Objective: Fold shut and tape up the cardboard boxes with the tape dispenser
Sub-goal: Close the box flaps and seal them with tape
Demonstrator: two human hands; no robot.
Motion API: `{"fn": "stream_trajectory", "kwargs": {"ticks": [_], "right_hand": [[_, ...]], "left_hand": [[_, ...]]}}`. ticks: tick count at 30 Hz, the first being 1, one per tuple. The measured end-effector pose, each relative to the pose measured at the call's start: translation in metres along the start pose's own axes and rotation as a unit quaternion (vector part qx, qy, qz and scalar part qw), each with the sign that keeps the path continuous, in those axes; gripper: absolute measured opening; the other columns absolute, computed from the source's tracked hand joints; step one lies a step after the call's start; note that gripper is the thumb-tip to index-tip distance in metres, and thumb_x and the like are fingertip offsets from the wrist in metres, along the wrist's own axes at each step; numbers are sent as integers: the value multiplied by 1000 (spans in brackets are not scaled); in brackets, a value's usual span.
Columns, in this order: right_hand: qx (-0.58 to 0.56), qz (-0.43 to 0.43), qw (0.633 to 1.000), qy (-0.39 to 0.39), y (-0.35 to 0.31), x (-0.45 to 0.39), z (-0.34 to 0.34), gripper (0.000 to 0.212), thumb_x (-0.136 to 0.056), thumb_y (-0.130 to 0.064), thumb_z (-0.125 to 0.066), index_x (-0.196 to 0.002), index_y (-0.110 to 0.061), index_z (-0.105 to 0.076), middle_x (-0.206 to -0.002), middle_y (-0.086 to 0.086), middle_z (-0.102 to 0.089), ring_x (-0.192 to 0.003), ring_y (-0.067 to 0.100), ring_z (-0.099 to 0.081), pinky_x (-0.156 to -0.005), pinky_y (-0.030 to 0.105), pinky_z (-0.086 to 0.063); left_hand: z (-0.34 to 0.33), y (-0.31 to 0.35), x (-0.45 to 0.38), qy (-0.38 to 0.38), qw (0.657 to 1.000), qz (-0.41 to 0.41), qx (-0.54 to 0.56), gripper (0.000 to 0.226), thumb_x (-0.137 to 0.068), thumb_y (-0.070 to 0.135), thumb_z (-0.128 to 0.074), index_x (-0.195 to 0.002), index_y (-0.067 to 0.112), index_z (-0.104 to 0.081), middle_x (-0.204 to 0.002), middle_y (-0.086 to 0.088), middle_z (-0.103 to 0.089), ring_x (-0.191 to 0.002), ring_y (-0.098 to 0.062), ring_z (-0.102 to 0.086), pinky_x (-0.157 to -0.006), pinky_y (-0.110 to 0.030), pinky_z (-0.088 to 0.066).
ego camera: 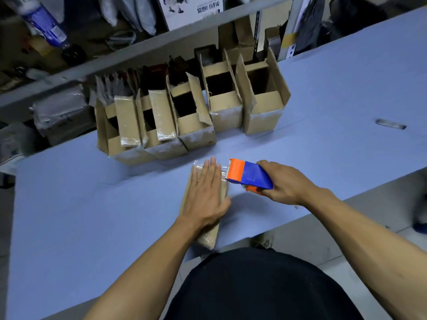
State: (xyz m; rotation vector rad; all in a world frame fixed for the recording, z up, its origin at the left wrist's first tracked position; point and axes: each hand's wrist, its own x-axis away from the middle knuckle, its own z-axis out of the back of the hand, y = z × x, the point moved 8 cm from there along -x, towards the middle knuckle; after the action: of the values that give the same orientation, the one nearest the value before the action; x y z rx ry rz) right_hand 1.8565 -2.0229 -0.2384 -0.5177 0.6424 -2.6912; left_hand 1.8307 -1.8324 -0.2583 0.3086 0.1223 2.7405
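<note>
A closed, narrow cardboard box (211, 236) lies flat on the blue table, its top glossy with clear tape. My left hand (205, 192) presses flat on it, fingers straight. My right hand (285, 182) grips the orange and blue tape dispenser (248, 175), whose orange front end sits at the box's far right corner, clear tape stretched from it to the box. Behind stands a row of several open cardboard boxes (191, 112) with flaps raised; two at the left have a taped flap folded over.
The blue table (92, 204) stretches left and right of the box. A grey shelf rail (147, 49) runs behind the row of boxes, with bags, a bottle (44, 24) and cartons beyond. A small metal piece (390, 124) lies at the right of the table.
</note>
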Motion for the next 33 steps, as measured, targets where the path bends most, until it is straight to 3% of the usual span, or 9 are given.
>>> {"fn": "stream_trajectory", "kwargs": {"ticks": [3, 5, 7, 10, 15, 24, 28, 31, 33], "right_hand": [[-19, -15, 1000, -12, 20, 12, -4, 47, -83, -67, -57, -114, -35, -42, -100, -7, -59, -79, 14, -56, -68, 34, -49], [-20, -36, 999, -22, 32, 21, -1, 57, -83, -71, -55, -128, -40, -37, -105, -8, -58, -73, 8, -54, -69, 31, -47], [-22, -54, 998, -34, 38, 26, 6, 75, -85, -72, -53, -147, -44, -22, -107, -8, -53, -63, 2, -49, -75, 30, -47], [35, -38, 998, -33, 31, 25, 13, 71, -90, -72, -42, -150, -56, -8, -98, -4, -49, -66, 8, -50, -75, 28, -42], [118, -31, 993, 3, -6, 8, 11, 72, -90, -59, -51, -153, -47, -18, -91, 1, -43, -88, 27, -57, -66, 30, -34], [205, -59, 974, 82, -51, -15, 21, 66, -89, -48, -56, -149, -36, -30, -106, 8, -59, -88, 31, -63, -63, 29, -32], [193, -109, 973, 69, -52, -34, 5, 55, -90, -45, -61, -138, -27, -44, -108, 10, -59, -92, 33, -63, -65, 31, -33], [155, -128, 977, 69, -47, -42, -5, 62, -90, -51, -60, -144, -29, -38, -112, 11, -57, -97, 34, -59, -67, 34, -35], [121, -134, 982, 55, -34, -47, -12, 68, -92, -40, -58, -151, -29, -26, -118, 15, -52, -103, 37, -52, -74, 36, -37]], "left_hand": [[2, 0, -1, -7, 1000, 12, -1, 83, -92, 49, -32, -156, 7, 1, -162, -9, 13, -149, -20, 19, -122, -47, 9], [2, -1, 0, -6, 1000, 11, -2, 85, -89, 50, -31, -156, 7, -1, -163, -9, 10, -149, -19, 19, -122, -47, 7], [3, 0, -1, -3, 1000, 13, -1, 87, -86, 52, -28, -157, 8, -3, -164, -9, 7, -149, -18, 18, -122, -46, 7], [4, 2, -2, 1, 1000, 18, 4, 89, -83, 53, -25, -157, 10, -4, -164, -6, 7, -148, -17, 19, -122, -44, 10], [4, 8, -2, -12, 999, 36, 12, 90, -80, 52, -24, -157, 10, -3, -165, -7, 8, -147, -15, 21, -121, -45, 13], [4, 8, -3, -26, 994, 105, 25, 89, -85, 43, -32, -156, 5, 7, -164, -9, 17, -146, -22, 28, -118, -55, 14], [0, 21, -2, -31, 996, 80, 21, 88, -84, 42, -33, -156, 5, 5, -164, -12, 15, -148, -25, 24, -118, -56, 15], [4, 17, -1, -18, 995, 84, 42, 89, -83, 52, -20, -156, 8, 6, -163, -8, 18, -149, -23, 22, -118, -50, 19], [11, 11, 1, 29, 984, 83, 153, 86, -85, 55, -20, -157, 9, -2, -163, -2, 10, -151, -17, 15, -121, -40, 14]]}}
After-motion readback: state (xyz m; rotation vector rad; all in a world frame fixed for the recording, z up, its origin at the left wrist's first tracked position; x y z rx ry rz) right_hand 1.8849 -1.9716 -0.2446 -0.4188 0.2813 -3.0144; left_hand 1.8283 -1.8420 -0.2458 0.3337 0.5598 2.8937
